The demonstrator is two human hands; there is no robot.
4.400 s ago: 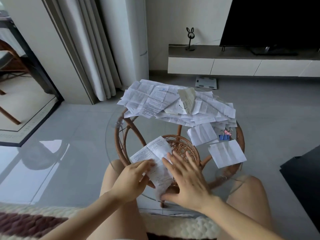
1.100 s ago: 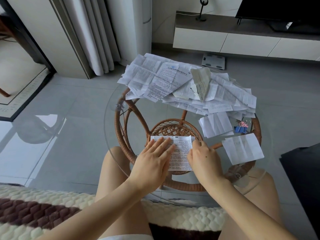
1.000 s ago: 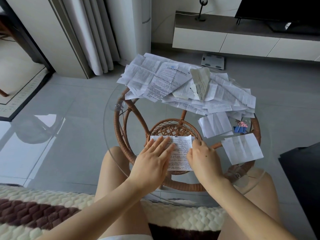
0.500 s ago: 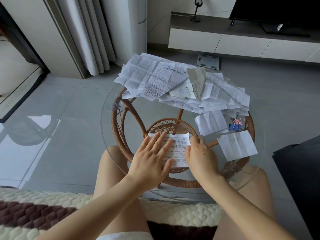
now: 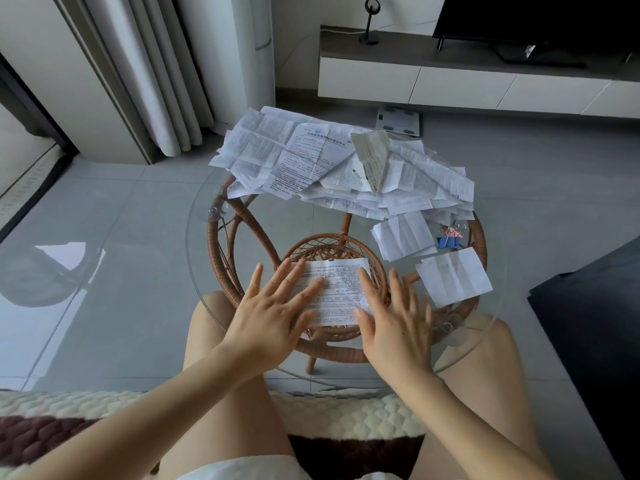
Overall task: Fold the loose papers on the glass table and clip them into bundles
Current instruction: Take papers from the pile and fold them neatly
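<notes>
Both hands were flat with fingers spread, gripping nothing. The left hand (image 5: 273, 310) lay on the left part of the white printed sheet (image 5: 336, 292) and the right hand (image 5: 394, 323) on its right edge, pinning it to the round glass bench (image 5: 214, 271). I'd say sweep outward along the crease with firm, even pressure so it lies flat before clipping. The messy heap of loose printed papers (image 5: 346, 168) sat well beyond the fingertips, and the pink and blue binder clips (image 5: 449, 237) were past the right hand.
</notes>
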